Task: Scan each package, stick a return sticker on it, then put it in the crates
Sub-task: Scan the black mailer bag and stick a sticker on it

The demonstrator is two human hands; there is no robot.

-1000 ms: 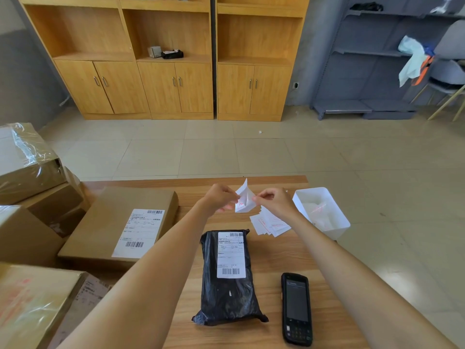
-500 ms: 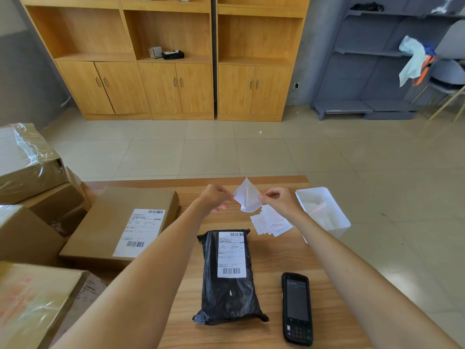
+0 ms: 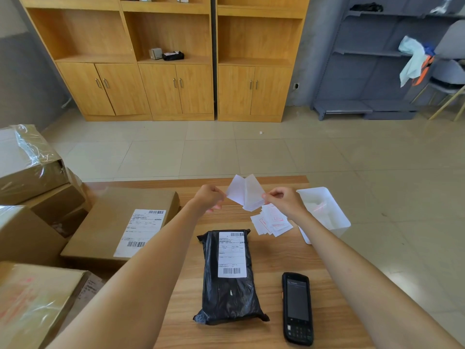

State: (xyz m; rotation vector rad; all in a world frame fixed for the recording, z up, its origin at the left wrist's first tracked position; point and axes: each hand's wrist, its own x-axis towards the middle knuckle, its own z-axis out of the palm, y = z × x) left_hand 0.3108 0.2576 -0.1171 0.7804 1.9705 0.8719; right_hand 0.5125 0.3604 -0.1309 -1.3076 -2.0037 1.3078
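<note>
At centre frame I watch the left hand point(image 3: 210, 199) and right hand point(image 3: 285, 201) each pinch an edge of a return sticker point(image 3: 245, 193), apparently peeling it from its backing. The black package point(image 3: 230, 277) lies label-up below them on the wooden table point(image 3: 271, 258), beside the scanner point(image 3: 297, 308). Spare stickers point(image 3: 273, 221) sit near a white bin point(image 3: 324, 212); cabinets point(image 3: 163, 59) line the upper frame.

Both forearms are bare, with no sleeves in view. The left hand point(image 3: 210, 199) and right hand point(image 3: 285, 201) wear no gloves.
</note>
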